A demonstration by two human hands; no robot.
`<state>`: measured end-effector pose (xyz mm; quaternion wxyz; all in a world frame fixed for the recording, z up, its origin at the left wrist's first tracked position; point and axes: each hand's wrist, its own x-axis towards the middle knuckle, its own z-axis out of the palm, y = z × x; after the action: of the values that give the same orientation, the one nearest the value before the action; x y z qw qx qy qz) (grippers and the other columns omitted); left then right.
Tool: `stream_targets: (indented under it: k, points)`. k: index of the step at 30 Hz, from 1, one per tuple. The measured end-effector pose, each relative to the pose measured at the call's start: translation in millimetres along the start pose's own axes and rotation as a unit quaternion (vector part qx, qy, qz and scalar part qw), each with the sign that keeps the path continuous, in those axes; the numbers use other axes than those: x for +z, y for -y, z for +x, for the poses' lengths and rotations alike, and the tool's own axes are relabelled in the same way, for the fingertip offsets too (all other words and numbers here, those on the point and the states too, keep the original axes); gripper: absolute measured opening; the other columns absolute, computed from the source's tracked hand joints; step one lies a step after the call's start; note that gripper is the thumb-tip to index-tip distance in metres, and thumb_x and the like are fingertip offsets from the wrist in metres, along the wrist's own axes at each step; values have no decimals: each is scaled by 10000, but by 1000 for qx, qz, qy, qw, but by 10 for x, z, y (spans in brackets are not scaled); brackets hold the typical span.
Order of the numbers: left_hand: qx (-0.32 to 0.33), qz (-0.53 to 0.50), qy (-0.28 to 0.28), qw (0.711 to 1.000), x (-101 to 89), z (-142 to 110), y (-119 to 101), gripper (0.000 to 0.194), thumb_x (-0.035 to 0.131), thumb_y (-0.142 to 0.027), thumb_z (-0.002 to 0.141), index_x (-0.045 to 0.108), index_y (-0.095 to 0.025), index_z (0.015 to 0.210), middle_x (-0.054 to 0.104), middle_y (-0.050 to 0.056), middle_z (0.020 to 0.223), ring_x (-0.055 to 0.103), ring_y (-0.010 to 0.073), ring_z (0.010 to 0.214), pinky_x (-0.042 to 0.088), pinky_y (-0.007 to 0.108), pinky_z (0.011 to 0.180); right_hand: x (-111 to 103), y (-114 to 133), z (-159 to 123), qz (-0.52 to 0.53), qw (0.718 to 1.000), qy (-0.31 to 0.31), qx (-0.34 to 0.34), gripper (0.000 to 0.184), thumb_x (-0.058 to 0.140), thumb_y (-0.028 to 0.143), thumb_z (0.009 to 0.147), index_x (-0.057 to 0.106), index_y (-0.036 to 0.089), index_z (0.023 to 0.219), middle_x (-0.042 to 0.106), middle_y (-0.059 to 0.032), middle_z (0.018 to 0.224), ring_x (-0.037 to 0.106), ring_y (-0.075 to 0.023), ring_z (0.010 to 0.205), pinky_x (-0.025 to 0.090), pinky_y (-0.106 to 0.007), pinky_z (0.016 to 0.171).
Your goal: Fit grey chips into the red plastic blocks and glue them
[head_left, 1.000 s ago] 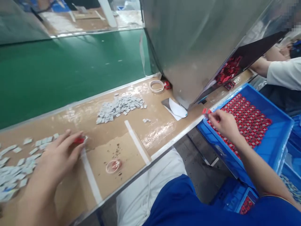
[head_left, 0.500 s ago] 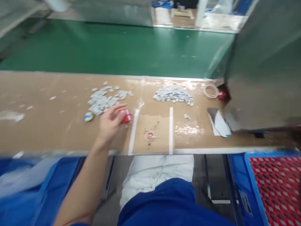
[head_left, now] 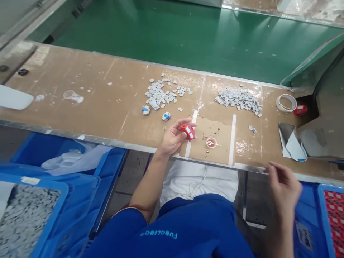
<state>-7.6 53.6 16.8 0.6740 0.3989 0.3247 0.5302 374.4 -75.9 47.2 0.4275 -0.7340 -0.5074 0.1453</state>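
My left hand [head_left: 173,138] is shut on a red block with white patches [head_left: 189,131], just over the table's front edge between two white tape strips. My right hand [head_left: 283,188] hangs off the front edge at the right, fingers curled and apart, with nothing visible in them. Two heaps of small grey tiles [head_left: 161,92] [head_left: 238,98] lie on the brown table top [head_left: 80,104]. Two small blue-and-white cubes [head_left: 166,116] [head_left: 145,110] sit just in front of the left heap.
A green belt [head_left: 174,43] runs behind the table. A tape roll [head_left: 286,103] and a red piece [head_left: 300,110] lie by a metal hood [head_left: 319,132]. A small dish [head_left: 211,142] stands nearby. Blue crates hold grey pieces [head_left: 27,222] at lower left and red pieces [head_left: 334,222] at lower right.
My view has swung left from the red-filled crate to face the table. My right hand has left that crate. My left hand still holds the red block, now nearer the middle.
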Motion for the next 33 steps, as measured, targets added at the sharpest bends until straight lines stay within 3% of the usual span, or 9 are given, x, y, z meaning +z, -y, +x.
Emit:
stream_targets:
  k: [1,4,7,11,15,20,24,29,33]
  points:
    - [12,7,0,1000,6,-36,35,548,938,-500,755,725,-201,1162,829,114,1132,777,144,732,609,226,637,285,118,-72,32,997,67,-25,172,767,464,903,779,315,987,783,-139,850,763,-317,684,601,-494,613]
    - [42,37,-1,998,43,-180,133,452,944,-448,763,736,-179,1060,837,100,1021,781,156,803,619,238,716,998,508,-196,87,985,140,-60,322,734,400,935,732,248,1218,781,-88,949,747,-226,760,635,-390,664]
    - [39,48,7,998,72,-330,183,412,940,-357,783,701,-197,1077,821,68,1032,801,169,826,637,274,784,1318,788,-209,120,976,155,-94,214,693,304,977,750,206,1159,746,-63,913,691,-168,737,580,-301,625]
    - [27,112,25,993,84,-433,171,427,877,-286,856,688,-221,1233,805,68,1078,824,203,903,645,295,812,1345,921,-166,107,977,121,-137,120,668,214,985,778,228,1030,741,-54,893,692,-175,778,570,-302,642]
    - [76,218,38,972,96,-439,128,298,836,-262,888,764,-225,1175,812,96,1130,805,230,1036,636,317,888,1316,931,-87,93,971,130,-175,127,655,189,990,769,242,1004,738,-48,897,700,-181,800,585,-321,668]
    - [58,222,78,970,162,-452,101,371,864,-318,869,767,-228,1216,855,83,1078,824,193,921,632,249,826,1340,919,50,107,963,104,-226,133,684,128,964,748,244,973,725,-35,897,703,-181,826,584,-337,715]
    - [55,233,66,969,201,-461,99,353,877,-323,855,788,-217,1180,861,87,1059,821,174,854,630,230,791,1392,885,108,145,954,97,-245,167,717,93,938,748,251,982,745,-30,915,720,-172,833,588,-321,720]
    - [68,213,48,973,138,-464,155,353,856,-264,868,777,-211,1208,812,131,1269,800,246,1159,650,300,962,1404,812,35,239,957,119,-113,51,768,185,940,747,232,942,805,-51,929,789,-193,900,647,-335,798]
    - [80,208,46,974,107,-461,196,373,849,-206,870,772,-241,1232,800,106,1304,785,220,1199,637,268,988,1372,758,-20,299,947,116,15,96,822,281,914,753,214,917,830,-59,924,814,-194,868,667,-303,775]
